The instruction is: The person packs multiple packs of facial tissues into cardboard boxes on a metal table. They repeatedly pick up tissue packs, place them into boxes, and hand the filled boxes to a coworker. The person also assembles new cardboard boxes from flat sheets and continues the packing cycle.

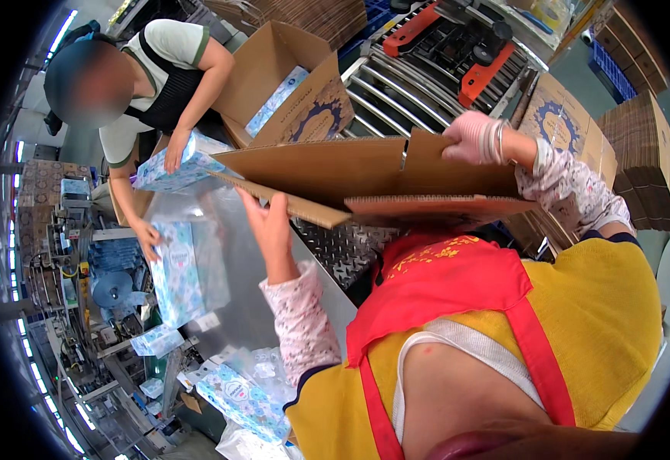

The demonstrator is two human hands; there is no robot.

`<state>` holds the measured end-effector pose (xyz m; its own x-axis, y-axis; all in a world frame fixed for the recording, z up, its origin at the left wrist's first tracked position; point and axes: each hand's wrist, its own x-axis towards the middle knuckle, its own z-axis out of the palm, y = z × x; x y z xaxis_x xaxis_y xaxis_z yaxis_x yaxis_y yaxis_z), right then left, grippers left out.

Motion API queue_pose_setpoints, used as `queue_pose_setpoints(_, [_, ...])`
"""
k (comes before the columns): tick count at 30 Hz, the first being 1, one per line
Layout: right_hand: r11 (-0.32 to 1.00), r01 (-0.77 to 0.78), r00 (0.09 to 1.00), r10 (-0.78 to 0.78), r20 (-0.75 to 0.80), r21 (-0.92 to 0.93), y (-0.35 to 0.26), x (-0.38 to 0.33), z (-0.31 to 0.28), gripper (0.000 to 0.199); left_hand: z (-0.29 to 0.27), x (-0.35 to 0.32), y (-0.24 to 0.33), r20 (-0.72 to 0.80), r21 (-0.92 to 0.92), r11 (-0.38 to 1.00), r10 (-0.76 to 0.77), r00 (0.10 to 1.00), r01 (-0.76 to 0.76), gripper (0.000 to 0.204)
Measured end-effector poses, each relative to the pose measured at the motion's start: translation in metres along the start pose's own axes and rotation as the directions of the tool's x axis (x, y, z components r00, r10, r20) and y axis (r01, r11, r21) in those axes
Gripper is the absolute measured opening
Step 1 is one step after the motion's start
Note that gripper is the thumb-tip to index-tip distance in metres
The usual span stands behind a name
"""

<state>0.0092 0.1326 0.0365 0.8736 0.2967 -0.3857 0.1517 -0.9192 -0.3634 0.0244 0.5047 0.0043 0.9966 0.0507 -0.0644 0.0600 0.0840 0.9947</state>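
Note:
A brown cardboard box (312,165), partly folded out with its flaps spread, stretches across in front of my chest. My right hand (474,138), in a pink striped glove, grips its upper edge at the right. Bare, my left hand (269,226) holds the edge of a narrow flap (296,205) on the near left side, thumb and forefinger against the board. A further reddish-brown flap (434,207) lies close to my red apron (450,284). The inside bottom of the box is hidden from me.
Across the metal table (243,261), a co-worker (166,77) handles blue-and-white packs (177,268). An open carton (273,84) with a pack inside stands beside them. A roller conveyor (396,92) with red guides runs at the back. Flattened cartons (642,161) are stacked on the right.

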Motion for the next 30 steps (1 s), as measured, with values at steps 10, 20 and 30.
queue_pose_setpoints(10, [0.99,-0.103,0.994,0.107,0.035,-0.092,-0.015,0.101,0.09,0.059,0.047,-0.084,0.018,0.732,0.66,0.575,-0.636,0.243,-0.484,0.092])
queue_pose_setpoints(20, [0.847,0.334,0.752,-0.503,-0.425,-0.413,-0.097,0.137,-0.016,0.048,0.022,-0.001,-0.067,0.296,0.921,0.289,-0.085,0.952,-0.261,0.121])
queue_pose_setpoints(30, [0.808,0.516,0.797,-0.331,-0.505,0.285,0.039,0.155,0.026,0.029,0.048,-0.008,-0.105,-0.25,0.908,0.373,0.109,0.962,0.194,0.065])
